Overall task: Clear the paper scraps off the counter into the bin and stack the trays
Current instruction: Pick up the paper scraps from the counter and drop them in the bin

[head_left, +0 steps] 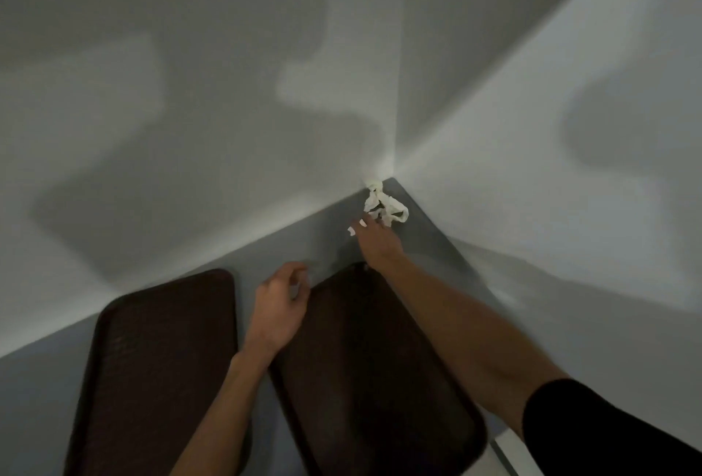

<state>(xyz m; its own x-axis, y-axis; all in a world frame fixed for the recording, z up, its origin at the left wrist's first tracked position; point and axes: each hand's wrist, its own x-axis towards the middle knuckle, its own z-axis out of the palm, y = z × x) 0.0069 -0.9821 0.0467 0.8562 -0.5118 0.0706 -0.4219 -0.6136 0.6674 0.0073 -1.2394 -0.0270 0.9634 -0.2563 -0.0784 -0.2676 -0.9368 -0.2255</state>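
1. Right hand: it is hovering over the far right corner of the worktop. The fingers are straight and spread and are gripping nothing. The fingertips are sitting just beside the paper wad.
2. Left hand: it is hanging above the gap between the trays with its fingers curled. Blur is hiding whether it is pinching anything, so this cannot be told.
3. Paper wad: it is lying in the far right corner of the worktop, where the two walls are meeting.
4. Risk, pushing: straight fingers are likely to be pressing the wad deeper into the corner instead of gathering it, because the walls are blocking any grasp from behind.
5. Risk, shedding: the wad is looking loose and ragged, so a partial pinch is likely to be leaving pieces behind on the worktop.
6. Risk, forearm: the right forearm is crossing above the right tray. Drawing it back low is risking a shifted tray.
7. Risk, carrying: no bin is showing in view, so loose paper is at risk of dropping on the way to it.
8. Count:
   - Trays: two. The left tray and the right tray are lying side by side, apart, not yet stacked.
   - Paper wad: one.
   - Small pale bits at the right fingertips: two. Whether they are scraps or nails cannot be told.
   - Hands: two.
   - Bins in view: none.
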